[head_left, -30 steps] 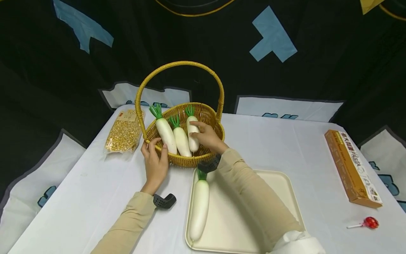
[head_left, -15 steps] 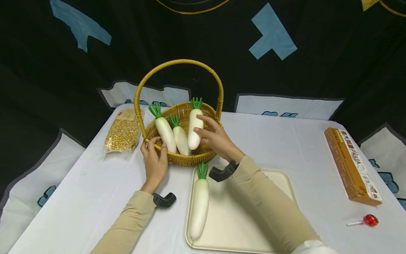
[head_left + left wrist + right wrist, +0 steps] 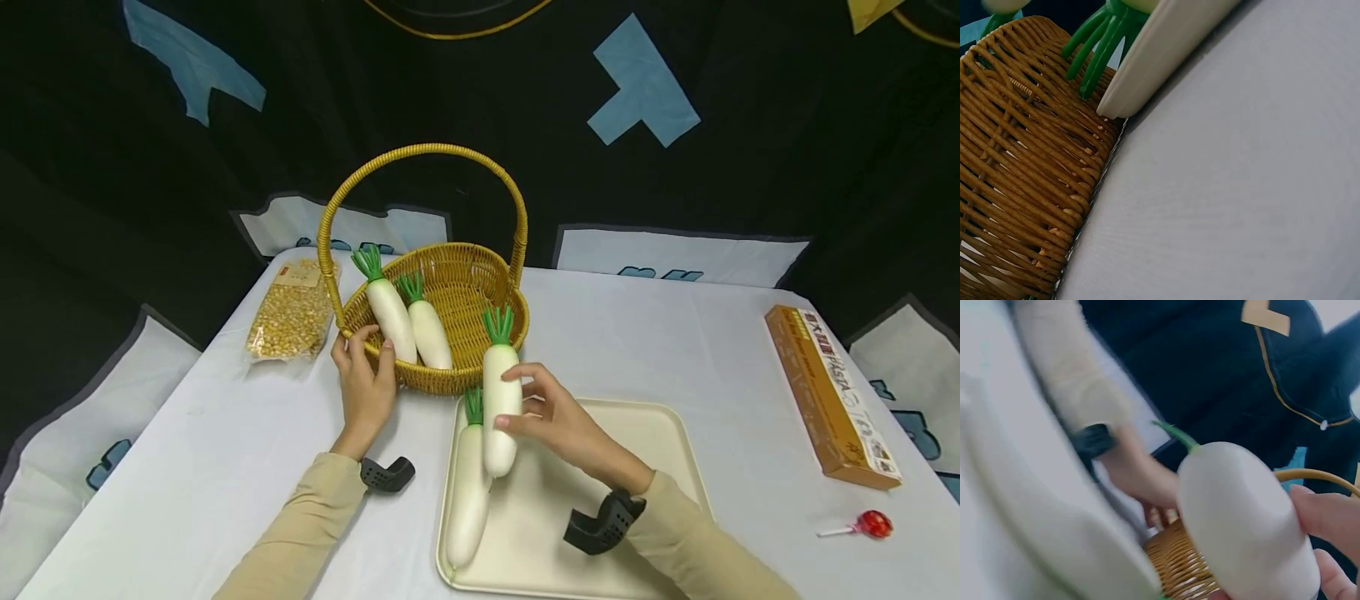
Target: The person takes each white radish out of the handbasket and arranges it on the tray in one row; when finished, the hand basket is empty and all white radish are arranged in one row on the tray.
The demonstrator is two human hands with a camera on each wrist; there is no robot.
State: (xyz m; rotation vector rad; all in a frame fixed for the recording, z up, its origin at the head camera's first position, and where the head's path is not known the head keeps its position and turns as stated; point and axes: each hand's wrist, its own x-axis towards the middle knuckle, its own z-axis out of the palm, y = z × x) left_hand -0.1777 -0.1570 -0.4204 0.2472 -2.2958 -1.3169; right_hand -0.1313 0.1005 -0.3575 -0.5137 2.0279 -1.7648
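My right hand [image 3: 558, 421] pinches a white radish [image 3: 501, 408] with green leaf stubs between thumb and fingers, above the left part of a cream tray [image 3: 600, 500]. In the right wrist view the held radish [image 3: 1241, 519] fills the middle. Another white radish [image 3: 468, 500] lies lengthwise along the tray's left side, partly behind the held one. My left hand [image 3: 365, 387] grips the front left rim of a yellow wicker basket [image 3: 468, 308]. Inside the basket lean two more radishes, a left radish [image 3: 392, 321] and a shorter radish [image 3: 430, 333].
A bag of corn kernels [image 3: 291, 317] lies left of the basket. Toward the table's right edge are an orange pasta box [image 3: 832, 396] and a red lollipop [image 3: 873, 523]. The basket's tall handle [image 3: 423, 150] arches over it. A dark curtain [image 3: 480, 100] hangs behind.
My right hand has lifted a radish out of the basket and carried it toward me, over the tray. The left hand has stayed on the basket rim.
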